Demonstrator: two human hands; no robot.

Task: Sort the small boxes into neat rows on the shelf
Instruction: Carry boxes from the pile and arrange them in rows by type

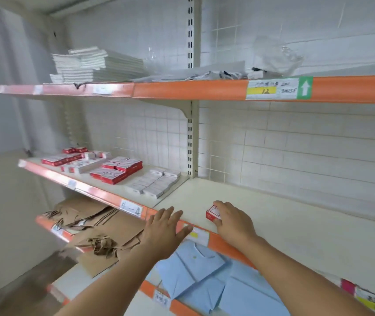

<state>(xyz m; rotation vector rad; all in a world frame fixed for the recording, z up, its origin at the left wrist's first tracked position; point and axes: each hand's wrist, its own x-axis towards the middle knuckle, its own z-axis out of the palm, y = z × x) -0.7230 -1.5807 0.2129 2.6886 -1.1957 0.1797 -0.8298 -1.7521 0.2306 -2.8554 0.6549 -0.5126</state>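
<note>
My right hand point(232, 221) grips a small red and white box point(212, 213) at the front of the cream middle shelf point(284, 224). My left hand point(165, 231) hovers with fingers spread over the shelf's orange front edge point(222, 242), holding nothing. To the left on the same shelf lie red boxes in rows point(118, 169), more red boxes further back point(68, 156) and a block of white boxes point(157, 184).
The upper shelf point(188, 90) carries stacked white booklets point(95, 65) and clear plastic packets point(277, 58). Below the middle shelf lie brown paper bags point(100, 233) and folded light blue shirts point(207, 277). A tiled wall backs the shelves.
</note>
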